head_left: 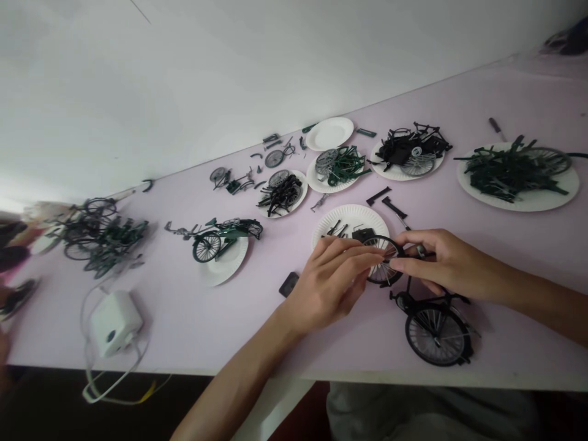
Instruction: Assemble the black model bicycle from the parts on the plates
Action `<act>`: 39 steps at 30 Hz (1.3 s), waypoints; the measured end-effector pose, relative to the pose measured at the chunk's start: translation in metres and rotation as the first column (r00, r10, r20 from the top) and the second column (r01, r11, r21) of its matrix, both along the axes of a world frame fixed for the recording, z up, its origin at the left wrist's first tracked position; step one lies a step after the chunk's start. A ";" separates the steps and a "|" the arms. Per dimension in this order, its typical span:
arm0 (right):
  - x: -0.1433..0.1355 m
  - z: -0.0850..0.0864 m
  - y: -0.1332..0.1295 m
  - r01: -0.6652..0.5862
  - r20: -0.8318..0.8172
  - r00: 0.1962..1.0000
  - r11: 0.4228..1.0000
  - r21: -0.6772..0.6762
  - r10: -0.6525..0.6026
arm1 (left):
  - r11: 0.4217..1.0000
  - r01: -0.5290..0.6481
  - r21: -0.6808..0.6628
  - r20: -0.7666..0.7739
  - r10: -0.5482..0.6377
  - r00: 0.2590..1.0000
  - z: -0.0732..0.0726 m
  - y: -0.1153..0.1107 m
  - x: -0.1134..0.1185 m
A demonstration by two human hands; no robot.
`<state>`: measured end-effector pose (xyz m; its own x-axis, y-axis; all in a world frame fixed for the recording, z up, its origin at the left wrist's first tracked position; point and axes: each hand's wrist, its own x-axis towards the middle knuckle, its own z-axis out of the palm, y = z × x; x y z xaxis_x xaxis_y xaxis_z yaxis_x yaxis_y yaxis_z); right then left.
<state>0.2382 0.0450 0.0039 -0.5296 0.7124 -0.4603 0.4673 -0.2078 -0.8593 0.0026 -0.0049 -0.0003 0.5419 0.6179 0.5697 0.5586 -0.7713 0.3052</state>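
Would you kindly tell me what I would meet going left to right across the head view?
Pile of miniature bicycles, green miniature bicycle, left hand, right hand, white plate heaped with dark parts.

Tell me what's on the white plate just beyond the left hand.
On that white plate I see several slim dark parts and a blocky black piece. The left hand and bicycle wheel cover much of its near side; whatever lies there can't be seen.
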 end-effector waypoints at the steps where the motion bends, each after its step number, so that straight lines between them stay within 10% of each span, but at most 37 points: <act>1: 0.000 0.001 0.000 0.006 -0.007 1.000 1.000 -0.004 -0.006 | 1.000 0.003 -0.002 0.000 -0.003 1.000 0.000 0.000 0.000; 25: 0.006 0.002 0.005 0.129 -0.120 0.986 0.989 0.077 -0.119 | 0.942 -0.333 0.044 -0.204 0.335 0.920 -0.016 0.032 -0.046; 39: 0.011 0.000 0.011 0.094 -0.085 0.993 0.986 0.140 -0.082 | 0.978 -0.193 -0.078 -0.309 0.161 0.937 -0.002 0.028 -0.053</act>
<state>0.2488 0.0558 0.0034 -0.4926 0.8134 -0.3094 0.3824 -0.1171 -0.9165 -0.0500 0.0230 -0.0025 0.5537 0.7670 0.3243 0.7611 -0.6241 0.1766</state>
